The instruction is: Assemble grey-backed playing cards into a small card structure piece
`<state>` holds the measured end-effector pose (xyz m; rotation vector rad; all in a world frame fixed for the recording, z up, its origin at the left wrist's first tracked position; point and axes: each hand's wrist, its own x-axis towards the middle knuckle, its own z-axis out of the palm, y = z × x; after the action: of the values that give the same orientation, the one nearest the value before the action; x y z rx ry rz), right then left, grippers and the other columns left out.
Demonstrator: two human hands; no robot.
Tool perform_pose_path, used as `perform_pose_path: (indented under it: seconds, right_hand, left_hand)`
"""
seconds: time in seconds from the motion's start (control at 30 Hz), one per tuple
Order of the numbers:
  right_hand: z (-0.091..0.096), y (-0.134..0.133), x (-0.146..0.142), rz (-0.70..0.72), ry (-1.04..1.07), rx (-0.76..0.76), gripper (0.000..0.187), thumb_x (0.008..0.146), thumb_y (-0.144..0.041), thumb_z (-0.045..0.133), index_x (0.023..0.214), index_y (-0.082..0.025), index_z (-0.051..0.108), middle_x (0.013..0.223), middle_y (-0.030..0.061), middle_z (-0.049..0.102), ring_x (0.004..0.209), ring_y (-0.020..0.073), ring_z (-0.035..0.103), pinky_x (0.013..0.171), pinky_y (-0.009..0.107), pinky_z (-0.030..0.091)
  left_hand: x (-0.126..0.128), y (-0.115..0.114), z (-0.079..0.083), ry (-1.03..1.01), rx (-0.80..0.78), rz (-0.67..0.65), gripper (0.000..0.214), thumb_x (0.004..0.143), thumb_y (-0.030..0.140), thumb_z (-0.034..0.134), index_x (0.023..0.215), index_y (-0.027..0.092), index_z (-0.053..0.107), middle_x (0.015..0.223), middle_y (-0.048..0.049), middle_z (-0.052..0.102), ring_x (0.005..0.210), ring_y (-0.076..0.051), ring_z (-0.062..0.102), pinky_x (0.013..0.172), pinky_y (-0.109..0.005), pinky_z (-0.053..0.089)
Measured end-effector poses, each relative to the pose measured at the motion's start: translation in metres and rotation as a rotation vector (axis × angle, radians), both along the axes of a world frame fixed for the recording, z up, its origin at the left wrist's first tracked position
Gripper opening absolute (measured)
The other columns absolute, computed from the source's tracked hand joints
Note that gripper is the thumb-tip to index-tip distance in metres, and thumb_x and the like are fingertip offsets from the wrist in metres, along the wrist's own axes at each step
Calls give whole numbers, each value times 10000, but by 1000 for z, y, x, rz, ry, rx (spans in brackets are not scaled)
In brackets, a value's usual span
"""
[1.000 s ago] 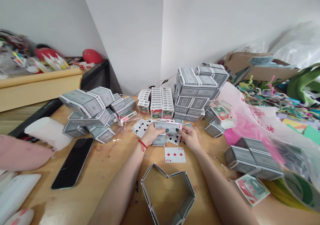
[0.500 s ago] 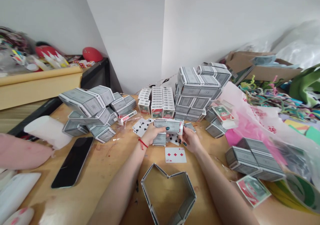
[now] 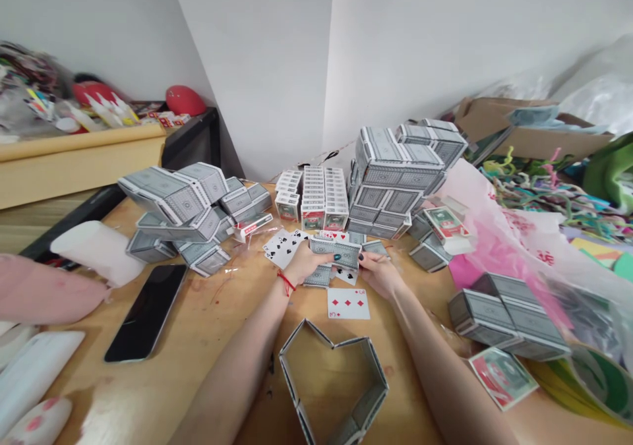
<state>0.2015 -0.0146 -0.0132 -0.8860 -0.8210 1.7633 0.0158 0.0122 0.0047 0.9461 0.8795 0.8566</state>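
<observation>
My left hand (image 3: 301,265), with a red string on its wrist, grips a few grey-backed playing cards (image 3: 349,256), its thumb lying across the top. My right hand (image 3: 383,275) pinches the right end of the same cards between thumb and fingers. How many cards are in the grip cannot be made out. Just below them a three of diamonds (image 3: 349,304) lies face up. Spade cards (image 3: 283,247) are spread beside my left hand. Nearer to me, between my forearms, stands a heart-shaped frame (image 3: 357,424) made of folded cards.
Grey card-covered blocks are stacked at left (image 3: 185,198) and at right (image 3: 395,168). Rows of card boxes (image 3: 312,198) stand at the back. A phone (image 3: 147,313) lies at left. More blocks (image 3: 504,313), a loose card box (image 3: 503,377) and yellow-green tape (image 3: 588,379) lie at right.
My right fingers, spread beside the cards' right end before, have closed on it. The held cards have tilted, and a red-suited card shows behind them. The view has shifted slightly.
</observation>
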Motion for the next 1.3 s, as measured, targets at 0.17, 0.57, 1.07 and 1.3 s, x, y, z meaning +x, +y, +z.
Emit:
perform_pose_path:
  seconds: [0.17, 0.57, 1.07, 1.3]
  right_hand:
    - [-5, 2, -2, -93, -26, -26, 183, 572, -308, 761, 599, -173, 641, 600, -3, 615, 547, 113, 534, 631, 277, 444]
    - [-15, 0, -17, -315, -421, 57, 351, 622, -484, 674, 574, -182, 501, 462, -40, 477, 442, 112, 482, 438, 235, 383]
    - [2, -3, -3, 88, -299, 109, 355, 695, -508, 599, 769, -196, 446, 481, -45, 558, 354, 133, 532, 360, 260, 459]
    - [1, -7, -10, 43, -577, 174, 300, 769, -493, 496, 728, -205, 424, 375, -45, 538, 288, 147, 513, 288, 213, 330]
  left_hand:
    - [2, 1, -3, 40, 44, 9, 474, 551, 252, 758, 989, 116, 634, 855, -84, 694, 658, -194, 652, 618, -323, 543]
    - [5, 3, -4, 163, 234, 104, 338, 559, 228, 737, 864, 96, 674, 813, -80, 695, 731, -193, 637, 678, -294, 511]
    - [2, 2, 3, 45, 128, -90, 418, 564, 243, 736, 943, 95, 639, 828, -91, 687, 719, -195, 638, 628, -283, 503]
    - [4, 1, 6, 140, 185, -19, 363, 538, 202, 743, 877, 101, 659, 841, -78, 690, 706, -177, 631, 603, -256, 502]
